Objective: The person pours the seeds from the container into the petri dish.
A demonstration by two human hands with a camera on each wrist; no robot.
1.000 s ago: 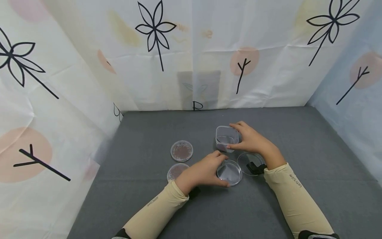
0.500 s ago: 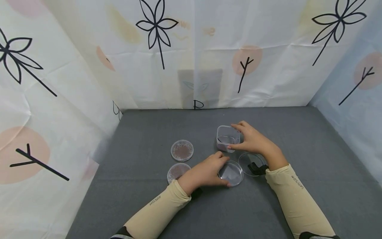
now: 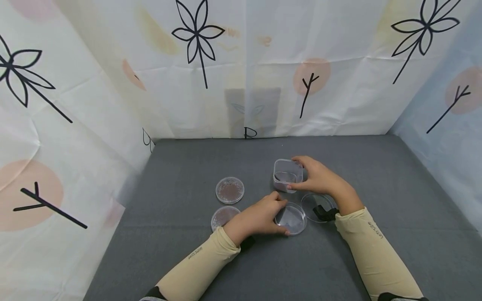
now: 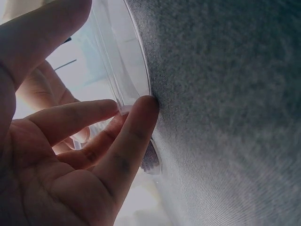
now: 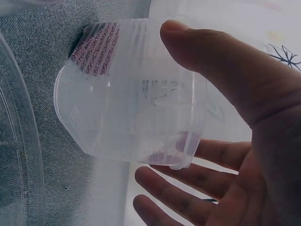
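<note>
My left hand (image 3: 260, 215) holds a clear petri dish (image 3: 294, 221) by its sides, thumb at the near edge and fingers at the far edge. In the left wrist view, the fingertips (image 4: 143, 108) touch the dish wall (image 4: 127, 56), low against the cloth. My right hand (image 3: 321, 177) grips a clear plastic tub (image 3: 280, 169) between thumb and fingers. The tub stands on the table; in the right wrist view, small purplish-pink pieces (image 5: 101, 47) show through its bottom. Right of the held dish lies another clear round dish or lid (image 3: 309, 202), partly behind the right wrist.
Left of my hands are two petri dishes with brownish-pink contents, a farther one (image 3: 230, 190) and a nearer one (image 3: 223, 216) partly covered by my left wrist. Grey cloth (image 3: 188, 175) covers the table. Printed white curtains (image 3: 260, 75) hang behind and at both sides.
Both hands stay in place on the dish and the tub. The right hand's upper fingers shift slightly at the tub's rim. The head view moves a little.
</note>
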